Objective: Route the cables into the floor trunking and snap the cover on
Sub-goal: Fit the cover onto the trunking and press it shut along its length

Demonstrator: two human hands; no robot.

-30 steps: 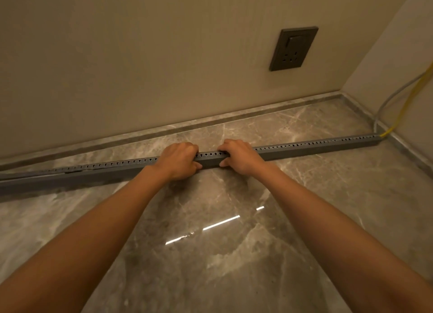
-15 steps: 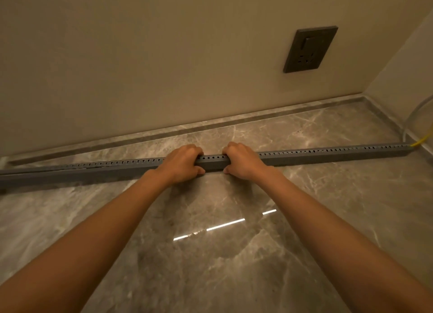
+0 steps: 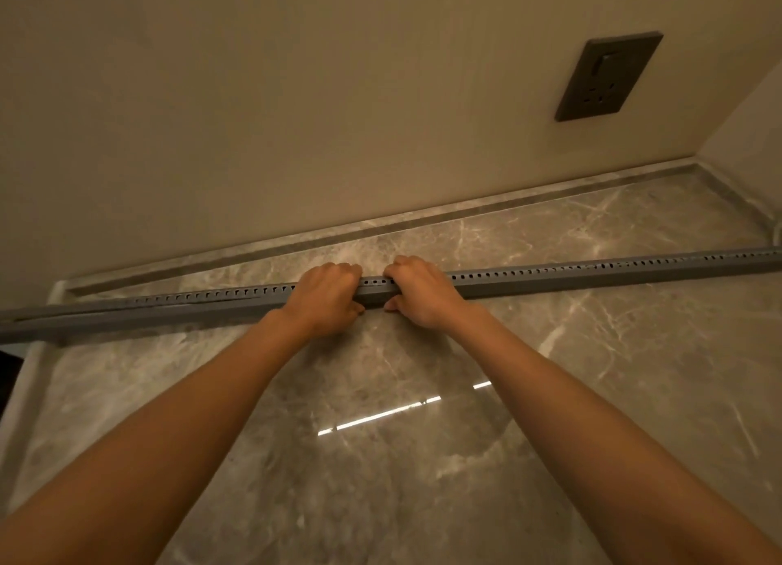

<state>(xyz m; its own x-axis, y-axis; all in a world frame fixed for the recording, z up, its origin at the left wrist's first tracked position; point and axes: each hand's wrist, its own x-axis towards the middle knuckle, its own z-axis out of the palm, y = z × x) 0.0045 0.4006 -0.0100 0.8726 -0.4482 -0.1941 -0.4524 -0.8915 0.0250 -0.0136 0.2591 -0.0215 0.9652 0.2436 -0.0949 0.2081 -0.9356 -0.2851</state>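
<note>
Left hand [image 3: 328,300] and right hand [image 3: 421,291] both grip the trunking [image 3: 592,270], side by side. A short bare stretch lies between them.

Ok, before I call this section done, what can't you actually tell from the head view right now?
- Cables: none visible; the trunking encloses them.
- Trunking's right end: cut off by the frame edge.
- Cover seating under the left hand and right hand: hidden by the hands.
- Trunking's far-left end: blurred, so the seam there is unclear.

grey perforated trunking [image 3: 592,273], flat along floor
</note>
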